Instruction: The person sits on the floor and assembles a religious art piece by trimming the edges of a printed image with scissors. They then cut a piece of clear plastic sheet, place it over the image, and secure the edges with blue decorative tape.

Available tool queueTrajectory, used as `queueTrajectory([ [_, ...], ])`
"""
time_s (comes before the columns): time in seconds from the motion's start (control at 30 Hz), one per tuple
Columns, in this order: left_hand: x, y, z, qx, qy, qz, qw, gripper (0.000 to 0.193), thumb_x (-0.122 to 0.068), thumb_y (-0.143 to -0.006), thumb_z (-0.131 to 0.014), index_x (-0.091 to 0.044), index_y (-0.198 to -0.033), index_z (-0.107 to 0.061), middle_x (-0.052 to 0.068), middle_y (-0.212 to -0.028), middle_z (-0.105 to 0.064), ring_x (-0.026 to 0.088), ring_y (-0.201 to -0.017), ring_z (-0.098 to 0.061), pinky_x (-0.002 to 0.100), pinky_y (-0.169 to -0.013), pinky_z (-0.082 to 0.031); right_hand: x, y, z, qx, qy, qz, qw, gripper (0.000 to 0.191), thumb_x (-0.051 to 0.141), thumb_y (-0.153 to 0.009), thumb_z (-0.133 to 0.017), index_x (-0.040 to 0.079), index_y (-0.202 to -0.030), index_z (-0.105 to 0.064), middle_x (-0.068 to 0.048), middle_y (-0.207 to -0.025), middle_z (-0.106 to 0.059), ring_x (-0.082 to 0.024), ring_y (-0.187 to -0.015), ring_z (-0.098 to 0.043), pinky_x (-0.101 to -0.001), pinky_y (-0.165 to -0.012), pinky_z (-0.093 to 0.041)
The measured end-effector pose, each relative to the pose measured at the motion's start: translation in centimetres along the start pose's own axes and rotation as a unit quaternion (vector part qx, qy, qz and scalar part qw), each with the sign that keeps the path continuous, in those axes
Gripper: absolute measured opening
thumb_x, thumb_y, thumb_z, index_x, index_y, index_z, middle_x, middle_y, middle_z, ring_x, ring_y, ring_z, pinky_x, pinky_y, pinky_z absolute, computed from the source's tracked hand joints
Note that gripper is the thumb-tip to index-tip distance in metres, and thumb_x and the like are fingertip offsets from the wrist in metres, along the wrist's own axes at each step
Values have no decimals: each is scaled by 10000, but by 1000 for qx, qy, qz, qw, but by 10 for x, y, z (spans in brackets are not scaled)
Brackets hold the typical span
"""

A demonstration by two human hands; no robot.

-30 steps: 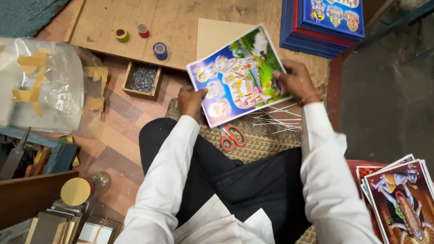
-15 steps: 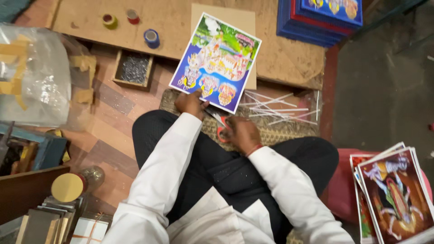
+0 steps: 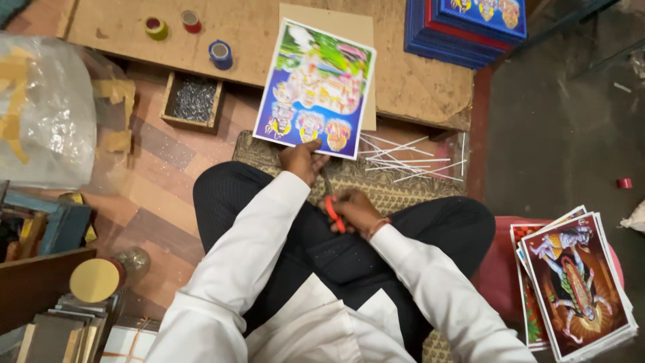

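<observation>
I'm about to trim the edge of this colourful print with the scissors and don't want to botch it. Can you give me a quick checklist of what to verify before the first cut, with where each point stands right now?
1. Print held: ok. The left hand grips the colourful print at its bottom edge.
2. Scissors in hand: ok. The right hand is on the red-handled scissors over the lap.
3. Blades open and lined up on the print: cannot tell; the hand hides them.
4. Print flat: ok, no visible curl or fold.
5. Cut-off strips out of the way: ok, they lie on the mat to the right, apart from the print.
6. Backing board free: not ok, the print overlaps it.
</observation>
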State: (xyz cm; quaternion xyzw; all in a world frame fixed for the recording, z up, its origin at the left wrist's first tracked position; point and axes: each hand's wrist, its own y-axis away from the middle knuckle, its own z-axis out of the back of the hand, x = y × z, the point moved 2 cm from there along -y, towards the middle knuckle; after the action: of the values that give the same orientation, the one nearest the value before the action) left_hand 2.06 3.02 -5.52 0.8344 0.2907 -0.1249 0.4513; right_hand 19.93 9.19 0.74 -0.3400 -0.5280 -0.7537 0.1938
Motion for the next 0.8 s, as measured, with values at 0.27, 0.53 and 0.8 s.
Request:
queueTrajectory([
  [0.27,16,10,-9,22,4,46,999,396,-75,-823,-758,-31,-1202,-654,96,-1127,-724,275,-939,-711,402,-840,-546,-26,79,-24,22,-353,-18,935,520,556,-918,-604,97,-1153,-671,-56,-752,-660,-170,-572,-646,-266,-423,-424],
  [0.53,34,19,-34,58,15,6,998,328,-51,-854,-732,57,-1151,-645,169,-1062,-745,312,-893,-752,406,-776,-632,-2,58,1,-29,-314,-4,949,561,603,-956,-577,86,-1173,-601,-86,-772,-669,-212,-613,-665,-304,-512,-468],
  [0.8,29,23,-43,96,12,-28,995,291,-46,-889,-704,54,-1152,-632,168,-1070,-736,298,-907,-756,415,-794,-644,-6,33,-2,-28,-307,72,948,562,513,-998,-556,19,-1261,-602,-75,-757,-650,-163,-565,-624,-254,-463,-417],
])
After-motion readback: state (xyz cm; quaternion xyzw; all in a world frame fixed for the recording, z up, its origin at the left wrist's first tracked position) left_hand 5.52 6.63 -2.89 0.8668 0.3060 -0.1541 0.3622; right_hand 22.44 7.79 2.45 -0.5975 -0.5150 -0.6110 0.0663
